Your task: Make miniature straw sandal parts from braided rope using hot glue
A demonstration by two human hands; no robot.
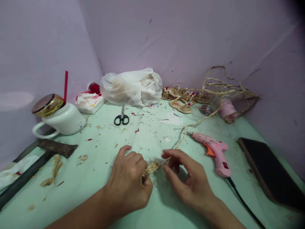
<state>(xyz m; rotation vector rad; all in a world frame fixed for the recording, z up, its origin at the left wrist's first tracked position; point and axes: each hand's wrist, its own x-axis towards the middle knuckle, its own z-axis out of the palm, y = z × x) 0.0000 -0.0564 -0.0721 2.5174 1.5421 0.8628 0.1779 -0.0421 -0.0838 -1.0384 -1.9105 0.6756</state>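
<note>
My left hand (131, 178) is closed around a small braided straw piece (152, 167), whose coiled end sticks out past the thumb and fingers. The rest of that piece is hidden in the hand. Close by on the right, my right hand (188, 178) has its thumb and index finger spread apart. A twisted straw cord (183, 137) runs from the braided piece past the right fingertips. From there it goes up across the table toward a loose tangle of cord (221, 90) at the back right.
A pink glue gun (214, 149) and a phone (269, 171) lie on the right. Black-handled scissors (122, 118) sit farther back, before a white plastic bag (133, 87) and pinned straw pieces (181, 105). On the left are a hammer (57, 149) and a white mug (65, 119). Scraps litter the table.
</note>
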